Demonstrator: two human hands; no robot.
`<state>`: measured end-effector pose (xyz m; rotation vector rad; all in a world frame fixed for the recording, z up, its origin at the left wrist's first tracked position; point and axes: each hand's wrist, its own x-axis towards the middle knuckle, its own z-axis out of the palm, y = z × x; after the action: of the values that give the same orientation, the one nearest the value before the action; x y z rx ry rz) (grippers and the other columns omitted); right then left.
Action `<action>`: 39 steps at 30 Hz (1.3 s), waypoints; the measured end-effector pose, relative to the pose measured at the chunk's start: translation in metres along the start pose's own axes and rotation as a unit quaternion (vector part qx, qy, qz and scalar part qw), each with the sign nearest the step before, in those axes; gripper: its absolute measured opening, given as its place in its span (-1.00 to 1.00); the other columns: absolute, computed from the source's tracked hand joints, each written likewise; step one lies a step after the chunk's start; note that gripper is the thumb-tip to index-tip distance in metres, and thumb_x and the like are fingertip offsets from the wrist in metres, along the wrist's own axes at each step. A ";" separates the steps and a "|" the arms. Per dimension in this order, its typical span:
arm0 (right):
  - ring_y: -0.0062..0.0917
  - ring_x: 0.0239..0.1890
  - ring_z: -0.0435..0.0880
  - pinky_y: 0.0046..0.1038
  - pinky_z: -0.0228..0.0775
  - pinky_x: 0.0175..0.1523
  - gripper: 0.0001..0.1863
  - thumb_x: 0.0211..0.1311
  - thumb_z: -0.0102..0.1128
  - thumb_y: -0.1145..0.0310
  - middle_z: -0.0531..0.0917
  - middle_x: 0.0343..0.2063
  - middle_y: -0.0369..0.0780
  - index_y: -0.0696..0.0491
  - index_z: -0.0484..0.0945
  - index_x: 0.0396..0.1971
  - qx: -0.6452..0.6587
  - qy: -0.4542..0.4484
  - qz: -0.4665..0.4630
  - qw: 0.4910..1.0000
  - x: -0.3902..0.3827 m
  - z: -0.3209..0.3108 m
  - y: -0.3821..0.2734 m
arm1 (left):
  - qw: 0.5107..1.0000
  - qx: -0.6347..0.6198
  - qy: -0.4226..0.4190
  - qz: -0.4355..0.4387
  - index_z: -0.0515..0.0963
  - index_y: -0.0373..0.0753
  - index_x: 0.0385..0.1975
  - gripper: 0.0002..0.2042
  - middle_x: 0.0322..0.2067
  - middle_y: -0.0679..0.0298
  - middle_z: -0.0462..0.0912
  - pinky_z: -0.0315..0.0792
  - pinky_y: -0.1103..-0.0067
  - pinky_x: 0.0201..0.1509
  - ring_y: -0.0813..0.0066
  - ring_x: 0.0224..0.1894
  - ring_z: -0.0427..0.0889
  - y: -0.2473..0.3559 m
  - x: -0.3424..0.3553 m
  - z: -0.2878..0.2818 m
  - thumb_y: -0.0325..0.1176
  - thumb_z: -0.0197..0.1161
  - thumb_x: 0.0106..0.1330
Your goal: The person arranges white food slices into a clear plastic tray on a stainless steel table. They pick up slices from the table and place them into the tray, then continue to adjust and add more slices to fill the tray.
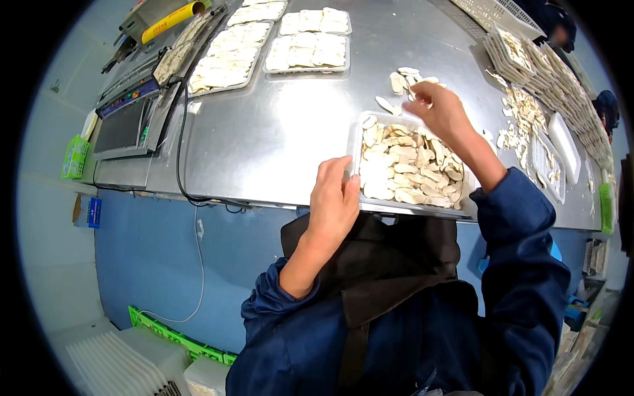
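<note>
A clear plastic tray (357,146) in front of me is filled with sliced mushrooms (422,168). Paler slices lie along its left side, browner ones in the middle and at the right. My left hand (335,198) grips the tray's left edge, thumb and fingers against the rim. Beyond the tray's far rim, my right hand (441,113) hovers at a small group of loose mushroom slices (398,82). Its fingers are curved with a gap between them, and I see nothing held there. The hand hides part of the group.
Filled mushroom trays (307,51) stand at the far left of the steel table (264,132). A scale (123,124) with a black cable sits left. At right are scattered mushroom pieces (525,115), stacked baskets (561,76) and a white tray (549,165). Another person (561,30) is beyond.
</note>
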<state>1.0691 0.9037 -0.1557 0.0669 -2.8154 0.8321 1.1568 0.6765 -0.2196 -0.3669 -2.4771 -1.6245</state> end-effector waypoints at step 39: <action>-0.19 -0.21 0.57 -0.33 0.41 -0.09 -0.66 -0.08 0.36 0.34 0.59 -0.35 -0.03 0.18 0.58 -0.27 0.058 -0.196 -0.033 0.978 -0.083 0.027 -0.048 | 0.995 -0.070 -0.019 -0.073 0.39 -0.39 0.03 -0.63 -0.11 0.13 0.49 0.47 0.65 -0.34 0.57 -0.41 0.57 -0.004 -0.002 0.005 -0.59 0.14 0.19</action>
<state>1.1505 0.8478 -0.1696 0.3808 -3.0970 1.0711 1.1572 0.6795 -0.2254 -0.2399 -2.4776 -1.8708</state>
